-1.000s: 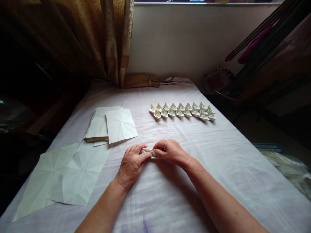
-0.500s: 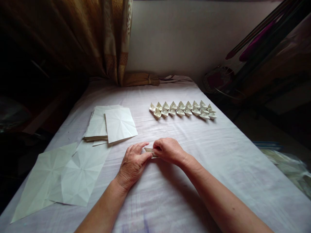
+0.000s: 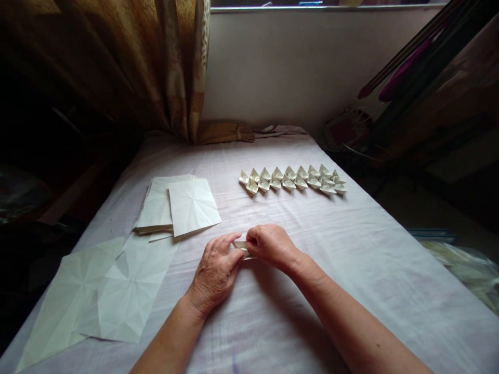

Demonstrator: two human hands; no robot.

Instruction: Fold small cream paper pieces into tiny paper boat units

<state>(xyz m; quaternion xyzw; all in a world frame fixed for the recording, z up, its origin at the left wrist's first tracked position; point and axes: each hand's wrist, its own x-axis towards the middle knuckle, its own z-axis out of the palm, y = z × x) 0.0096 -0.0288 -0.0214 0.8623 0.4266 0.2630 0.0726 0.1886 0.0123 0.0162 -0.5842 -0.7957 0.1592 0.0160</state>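
A small folded paper boat (image 3: 242, 248) lies between my hands near the middle of the cloth-covered surface, largely hidden by my fingers. My left hand (image 3: 217, 262) pinches its left end, thumb on the near side. On the other end, my right hand (image 3: 271, 244) is curled with the fingertips closed on the paper. Beyond them, several finished paper boats (image 3: 289, 181) stand close together in two rows.
To the left lies a stack of paper (image 3: 156, 210) with a creased sheet (image 3: 195, 206) on it. Two more creased sheets (image 3: 130, 285) overlap nearer me. A curtain (image 3: 183, 72) hangs at the back left. A plastic bag (image 3: 468, 272) sits beyond the right edge.
The view has tilted up slightly, so everything sits a little lower and a ledge shows at the top. Both hands keep nearly the same grip on the paper.
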